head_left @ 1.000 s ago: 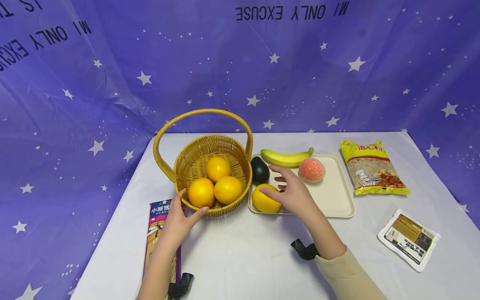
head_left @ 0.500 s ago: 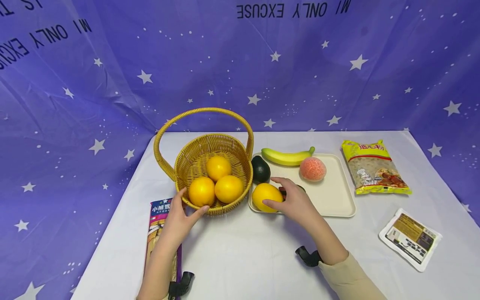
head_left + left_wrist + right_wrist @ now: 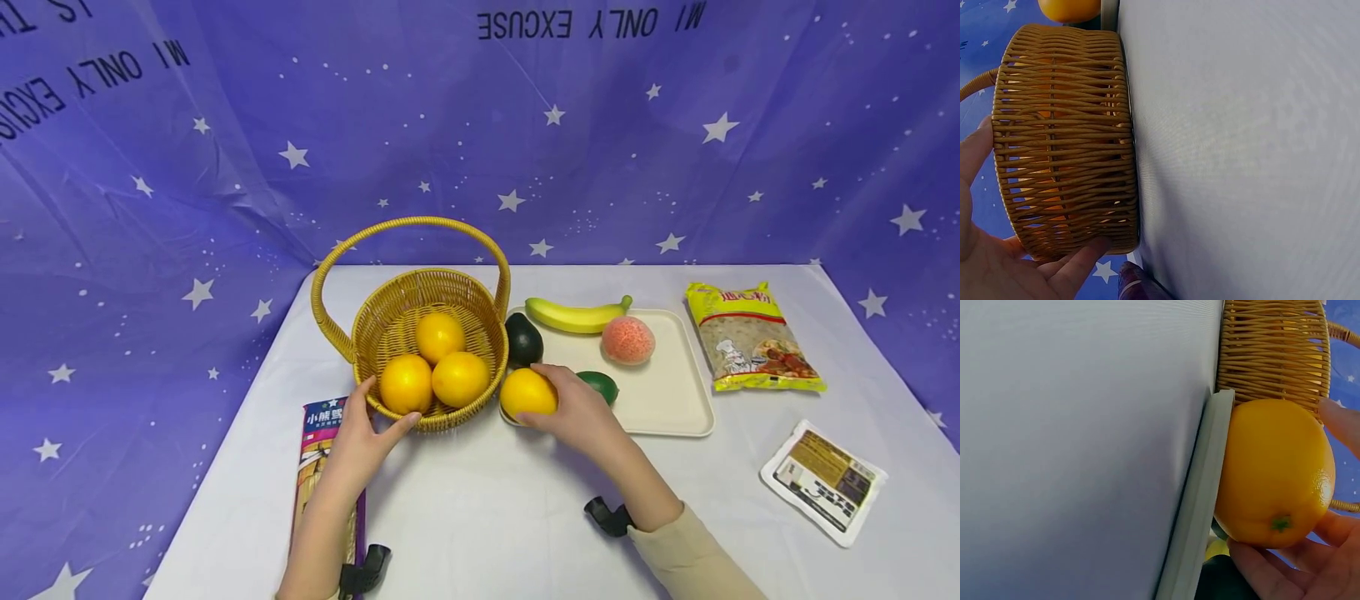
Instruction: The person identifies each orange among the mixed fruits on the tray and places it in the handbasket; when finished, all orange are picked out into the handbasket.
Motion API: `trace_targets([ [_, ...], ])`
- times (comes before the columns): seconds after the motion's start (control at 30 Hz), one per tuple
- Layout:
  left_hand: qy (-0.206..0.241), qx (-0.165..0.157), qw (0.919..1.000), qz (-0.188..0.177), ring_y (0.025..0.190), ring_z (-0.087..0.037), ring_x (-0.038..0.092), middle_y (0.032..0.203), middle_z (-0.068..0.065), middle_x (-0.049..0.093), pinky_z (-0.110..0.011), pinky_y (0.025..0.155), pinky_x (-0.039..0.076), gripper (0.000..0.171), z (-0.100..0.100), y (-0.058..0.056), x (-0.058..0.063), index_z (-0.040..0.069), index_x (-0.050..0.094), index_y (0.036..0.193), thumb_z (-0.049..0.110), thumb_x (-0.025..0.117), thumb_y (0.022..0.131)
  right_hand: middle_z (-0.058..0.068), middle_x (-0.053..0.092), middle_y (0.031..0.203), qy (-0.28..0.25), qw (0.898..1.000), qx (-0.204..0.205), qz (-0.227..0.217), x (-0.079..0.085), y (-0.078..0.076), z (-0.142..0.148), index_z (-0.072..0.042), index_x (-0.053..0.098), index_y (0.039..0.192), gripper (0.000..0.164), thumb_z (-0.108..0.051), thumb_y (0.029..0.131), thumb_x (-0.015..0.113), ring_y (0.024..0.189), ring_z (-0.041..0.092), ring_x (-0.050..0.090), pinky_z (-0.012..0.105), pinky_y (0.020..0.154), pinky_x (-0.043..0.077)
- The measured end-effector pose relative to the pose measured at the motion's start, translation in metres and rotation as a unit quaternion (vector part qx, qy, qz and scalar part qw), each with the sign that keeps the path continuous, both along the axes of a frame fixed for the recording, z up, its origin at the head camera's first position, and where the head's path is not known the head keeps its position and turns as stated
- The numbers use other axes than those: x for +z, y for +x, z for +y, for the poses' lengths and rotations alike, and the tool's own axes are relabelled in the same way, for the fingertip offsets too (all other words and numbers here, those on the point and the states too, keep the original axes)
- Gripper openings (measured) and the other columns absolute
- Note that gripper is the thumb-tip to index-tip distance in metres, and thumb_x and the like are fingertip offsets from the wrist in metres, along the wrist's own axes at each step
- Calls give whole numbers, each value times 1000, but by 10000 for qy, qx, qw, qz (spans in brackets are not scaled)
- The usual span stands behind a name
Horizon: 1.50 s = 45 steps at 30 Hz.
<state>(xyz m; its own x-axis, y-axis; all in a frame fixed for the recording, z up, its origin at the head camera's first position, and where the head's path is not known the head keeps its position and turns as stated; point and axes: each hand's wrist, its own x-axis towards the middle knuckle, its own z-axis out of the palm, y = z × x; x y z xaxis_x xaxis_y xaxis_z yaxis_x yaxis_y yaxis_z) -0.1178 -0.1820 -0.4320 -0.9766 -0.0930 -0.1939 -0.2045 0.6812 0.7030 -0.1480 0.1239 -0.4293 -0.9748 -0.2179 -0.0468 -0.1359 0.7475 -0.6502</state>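
Note:
My left hand [image 3: 358,446] grips the near left side of a yellow wicker basket [image 3: 427,292], thumb at the front rim. In the left wrist view its fingers lie along the basket's woven side [image 3: 1066,137]. Inside the basket sit 3 oranges [image 3: 440,336]. To the right, my right hand [image 3: 576,412] holds another orange [image 3: 528,395] at the near left corner of a cream tray [image 3: 667,404]. In the right wrist view, thumb and fingers go round this orange [image 3: 1275,475], beside the tray's edge. Whether it touches the tray, I cannot tell.
The tray bears a dark avocado [image 3: 523,340], a banana [image 3: 576,317], a pink peach [image 3: 628,341] and a green fruit [image 3: 600,386] partly behind my right hand. Food packets lie on both sides: noodles [image 3: 313,450], a yellow bag [image 3: 753,342], a white pouch [image 3: 823,483].
My right hand has come down and left onto the orange and taken hold of it; the orange has shifted slightly. The green fruit behind is more exposed. My left hand stays on the basket.

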Motion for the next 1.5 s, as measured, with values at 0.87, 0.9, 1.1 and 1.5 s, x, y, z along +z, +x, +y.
trace_targets([
  [0.87, 95, 23, 9999, 24, 137, -37, 22, 153, -17, 13, -56, 107, 23, 104, 0, 0, -1, 14, 10, 149, 68, 59, 75, 5, 51, 133, -149, 9997, -155, 135, -8, -2, 3, -17, 48, 135, 76, -50, 72, 75, 119, 26, 50, 47, 96, 41],
  [0.9, 93, 28, 10000, 19, 137, -37, 22, 153, -17, 12, -56, 107, 23, 104, 0, 0, -1, 14, 10, 149, 68, 59, 75, 5, 52, 133, -185, 9996, -162, 124, -6, -2, 3, -17, 48, 135, 76, -50, 72, 75, 118, 26, 50, 47, 96, 42],
  [1.1, 79, 44, 10000, -6, 137, -37, 22, 153, -16, 14, -57, 107, 23, 104, 0, 1, -2, 14, 9, 149, 67, 60, 76, 4, 53, 131, -406, 9987, -260, 192, 10, -3, 8, -18, 48, 134, 76, -49, 71, 76, 115, 25, 51, 46, 94, 44],
  [1.5, 92, 39, 9999, -15, 136, -38, 24, 152, -16, 16, -57, 106, 23, 104, 1, 1, -1, 14, 9, 149, 67, 60, 75, -1, 56, 122, -1037, 9931, -138, 537, 46, -11, 6, -22, 49, 134, 75, -47, 69, 79, 96, 19, 57, 36, 79, 51],
])
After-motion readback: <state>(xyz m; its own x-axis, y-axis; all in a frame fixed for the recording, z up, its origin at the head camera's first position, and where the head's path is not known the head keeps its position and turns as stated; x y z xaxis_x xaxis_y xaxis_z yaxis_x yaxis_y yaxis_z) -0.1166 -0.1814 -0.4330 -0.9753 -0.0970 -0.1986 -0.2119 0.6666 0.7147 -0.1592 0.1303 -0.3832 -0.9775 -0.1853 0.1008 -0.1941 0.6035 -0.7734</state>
